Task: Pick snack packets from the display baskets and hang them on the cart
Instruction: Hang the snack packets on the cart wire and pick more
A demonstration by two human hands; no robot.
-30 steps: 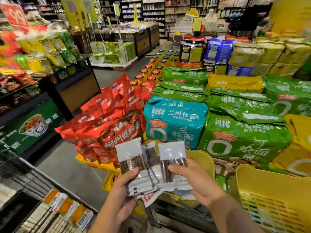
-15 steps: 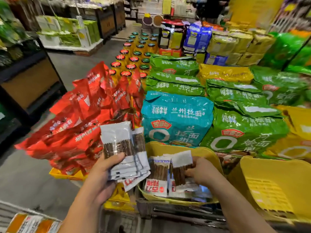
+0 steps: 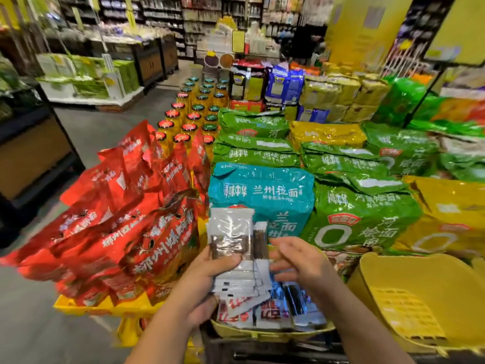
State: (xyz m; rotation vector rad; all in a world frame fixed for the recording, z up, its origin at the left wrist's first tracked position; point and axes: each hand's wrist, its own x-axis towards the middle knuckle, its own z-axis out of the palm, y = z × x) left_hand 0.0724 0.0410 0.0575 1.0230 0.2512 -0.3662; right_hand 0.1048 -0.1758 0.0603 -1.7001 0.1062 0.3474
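Note:
My left hand point(image 3: 207, 277) grips a fanned stack of clear-and-white snack packets point(image 3: 232, 240) with dark sticks inside, held upright over a yellow display basket point(image 3: 262, 332). More of the same packets point(image 3: 267, 311) lie loose in that basket. My right hand point(image 3: 299, 261) hovers just right of the stack with fingers spread and relaxed, holding nothing. The cart is out of view.
Red bags point(image 3: 126, 227) pile on a yellow tray to the left. Teal point(image 3: 262, 193), green point(image 3: 359, 219) and yellow noodle packs stack behind the basket. An empty yellow basket point(image 3: 420, 298) stands at the right. Rows of jars point(image 3: 194, 111) stand farther back beside the aisle floor.
My right hand has left the basket with nothing in it and risen beside the stack. The left hand's stack has moved right, over the basket. The view has tilted up slightly.

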